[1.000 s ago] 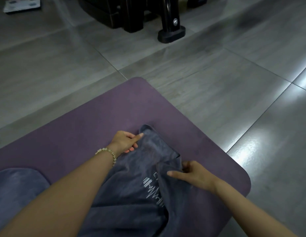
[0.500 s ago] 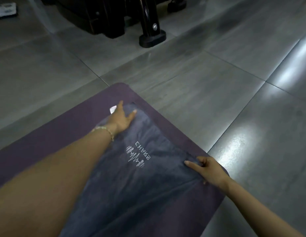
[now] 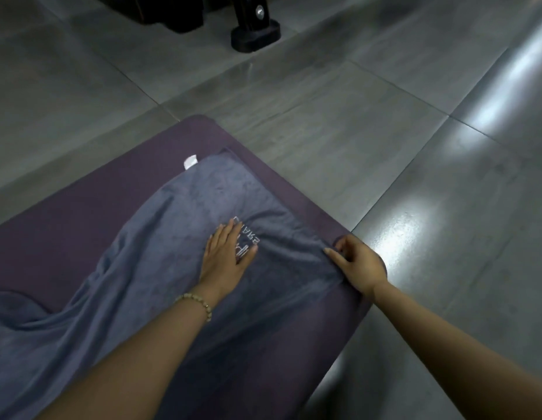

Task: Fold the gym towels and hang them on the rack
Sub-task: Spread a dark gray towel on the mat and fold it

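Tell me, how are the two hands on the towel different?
The left hand lies flat with straight fingers on the towel; the right hand pinches the towel's edge. The left wrist wears a bead bracelet; the right wrist is bare. Both touch the same grey towel.

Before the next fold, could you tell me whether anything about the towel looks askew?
Mainly the grey towel: its left side lies rumpled in folds on the purple mat, and the cloth bunches where the right hand grips its edge.
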{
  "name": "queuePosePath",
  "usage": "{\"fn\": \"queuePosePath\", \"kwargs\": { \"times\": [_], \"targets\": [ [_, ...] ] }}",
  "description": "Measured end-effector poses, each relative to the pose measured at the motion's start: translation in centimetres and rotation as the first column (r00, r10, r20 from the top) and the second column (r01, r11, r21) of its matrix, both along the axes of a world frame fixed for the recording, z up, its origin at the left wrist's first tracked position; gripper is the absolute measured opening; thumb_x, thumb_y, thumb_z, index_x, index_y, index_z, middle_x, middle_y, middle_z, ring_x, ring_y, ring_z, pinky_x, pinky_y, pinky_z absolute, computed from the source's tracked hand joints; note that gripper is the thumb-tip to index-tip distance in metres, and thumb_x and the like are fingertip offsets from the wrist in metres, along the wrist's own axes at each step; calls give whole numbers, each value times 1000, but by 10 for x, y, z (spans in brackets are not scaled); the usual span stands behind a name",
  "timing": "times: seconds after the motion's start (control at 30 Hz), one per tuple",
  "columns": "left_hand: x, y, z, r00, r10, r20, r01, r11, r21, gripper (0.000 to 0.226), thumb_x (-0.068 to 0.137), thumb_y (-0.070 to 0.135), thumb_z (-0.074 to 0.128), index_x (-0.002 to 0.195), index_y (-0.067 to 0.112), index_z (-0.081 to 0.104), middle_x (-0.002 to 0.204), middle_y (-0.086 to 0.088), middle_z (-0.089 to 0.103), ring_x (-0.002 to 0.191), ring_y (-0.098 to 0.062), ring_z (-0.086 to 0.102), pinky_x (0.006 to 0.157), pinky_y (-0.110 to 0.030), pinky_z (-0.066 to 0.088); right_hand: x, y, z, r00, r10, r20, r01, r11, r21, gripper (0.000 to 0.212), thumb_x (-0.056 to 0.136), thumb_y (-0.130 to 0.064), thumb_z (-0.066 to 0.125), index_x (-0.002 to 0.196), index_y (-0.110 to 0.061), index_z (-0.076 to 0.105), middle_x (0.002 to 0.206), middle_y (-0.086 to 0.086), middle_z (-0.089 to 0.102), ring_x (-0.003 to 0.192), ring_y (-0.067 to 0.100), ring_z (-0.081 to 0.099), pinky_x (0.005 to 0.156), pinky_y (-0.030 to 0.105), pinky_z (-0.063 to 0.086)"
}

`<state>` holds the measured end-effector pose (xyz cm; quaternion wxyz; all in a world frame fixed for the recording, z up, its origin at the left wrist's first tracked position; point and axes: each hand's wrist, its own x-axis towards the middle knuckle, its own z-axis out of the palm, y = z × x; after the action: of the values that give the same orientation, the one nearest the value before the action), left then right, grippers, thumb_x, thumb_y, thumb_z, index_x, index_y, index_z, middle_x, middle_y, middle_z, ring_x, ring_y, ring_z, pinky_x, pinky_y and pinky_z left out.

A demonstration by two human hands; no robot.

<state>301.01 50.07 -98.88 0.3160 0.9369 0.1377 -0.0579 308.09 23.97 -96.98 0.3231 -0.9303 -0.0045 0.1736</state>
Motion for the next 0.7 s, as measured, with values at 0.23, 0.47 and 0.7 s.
{"fn": "queuePosePath", "kwargs": {
  "times": [0.23,0.47,0.7],
  "targets": [
    [-78,50,33,990,132,-57,-140,976,-170,60,96,44,46,147,18,31,151,0,35,138,-16,33,114,-26,22,-32,62,6,869,424,254,-385,903,-192,48,89,-39,58,124,-8,56,135,14,48,123,34,47,103,43,39],
    [-226,167,72,937,297,-184,-312,948,-61,60,92,49,46,141,16,41,144,-4,46,133,-20,42,114,-31,28,-120,200,19,607,791,73,-760,605,-238,57,96,-42,49,146,-19,33,158,0,19,144,19,23,117,31,19],
    [-408,258,95,783,567,-256,-588,809,-6,68,90,56,48,139,9,44,144,-4,44,135,-22,39,114,-31,26,-221,318,53,469,881,-66,-881,461,-108,58,94,-42,53,145,-18,35,155,-3,24,139,18,31,113,30,27]
  ]
}}
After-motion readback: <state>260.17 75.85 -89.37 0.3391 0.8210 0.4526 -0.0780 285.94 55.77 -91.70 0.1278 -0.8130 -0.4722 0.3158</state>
